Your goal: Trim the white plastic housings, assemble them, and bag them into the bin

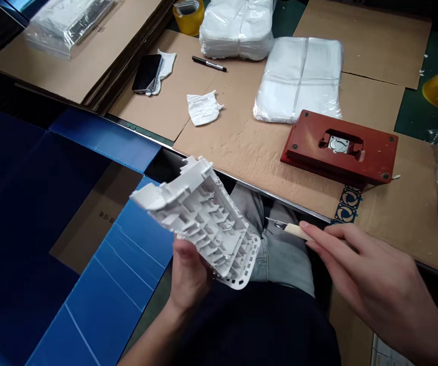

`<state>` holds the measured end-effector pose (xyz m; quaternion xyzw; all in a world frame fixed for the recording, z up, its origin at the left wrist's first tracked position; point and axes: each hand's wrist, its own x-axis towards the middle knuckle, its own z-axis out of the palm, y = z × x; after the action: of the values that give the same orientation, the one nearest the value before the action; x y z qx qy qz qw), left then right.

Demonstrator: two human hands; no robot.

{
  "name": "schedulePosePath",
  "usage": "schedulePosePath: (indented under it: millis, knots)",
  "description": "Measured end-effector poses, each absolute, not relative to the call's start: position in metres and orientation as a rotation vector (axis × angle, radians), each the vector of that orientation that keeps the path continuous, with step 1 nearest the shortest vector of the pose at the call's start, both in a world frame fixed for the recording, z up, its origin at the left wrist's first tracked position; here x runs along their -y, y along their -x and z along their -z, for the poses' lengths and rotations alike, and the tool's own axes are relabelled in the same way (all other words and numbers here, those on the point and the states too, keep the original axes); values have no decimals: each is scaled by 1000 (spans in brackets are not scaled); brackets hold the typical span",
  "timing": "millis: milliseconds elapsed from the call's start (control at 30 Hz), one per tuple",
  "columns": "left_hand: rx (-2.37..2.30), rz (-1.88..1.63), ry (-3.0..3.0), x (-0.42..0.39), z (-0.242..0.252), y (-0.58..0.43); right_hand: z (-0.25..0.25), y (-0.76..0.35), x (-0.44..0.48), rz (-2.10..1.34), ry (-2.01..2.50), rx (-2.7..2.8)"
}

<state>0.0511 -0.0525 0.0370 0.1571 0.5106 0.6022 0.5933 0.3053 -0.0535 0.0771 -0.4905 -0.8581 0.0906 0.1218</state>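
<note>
the white ribbed plastic moulding [199, 218] sits in my left hand [188, 274], out in front of me and just below the near edge of the table [264, 190], above my lap. i have it tilted with its open, ribbed underside turned up toward my eyes, probably so i can see into the ribs, and the perforated end hangs low over my thigh. my left fingers curl behind it, mostly hidden, so i can't tell how they are set, but the palm plainly bears its weight. off to the right, my right hand [371, 269] holds a craft knife [295, 231] by its cream handle, pinched between my fingertips with the fingers lying close together, a pen-like grip that seems to favour control. its small blade points left, near the moulding but apart from it, above my jeans [280, 249]. a blue corrugated plastic sheet [127, 254] lies to my left. on the cardboard [234, 157] covering the table sit a red fixture block [341, 147] near the right edge, a white bagged pack [299, 81], a white cloth [204, 108], a black marker [208, 63], and a phone [146, 73] toward the far edge.
</note>
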Motion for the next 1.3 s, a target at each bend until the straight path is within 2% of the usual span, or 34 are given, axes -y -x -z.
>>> schedulePosePath:
  millis: [233, 367, 700, 867, 1100, 1300]
  knots:
    - [-999, -1213, -108, 41, -39, -56, -56, -306, 49, -836, 1637, 2108]
    - [-907, -1134, -43, 40, -39, -53, -57, -306, 47, -892, 1704, 2020]
    - [-706, -708, 208, 33, -29, -68, -61, -297, 12, -667, 973, 2418]
    - [-535, -662, 229, 34, -24, -75, -74, -285, -9, -808, 536, 2693]
    - [-458, -668, 261, 33, -27, -80, -81, -263, -18, -1082, 291, 2657]
    - [-484, -649, 288, 34, -27, -79, -74, -261, -17, -1086, 282, 2657]
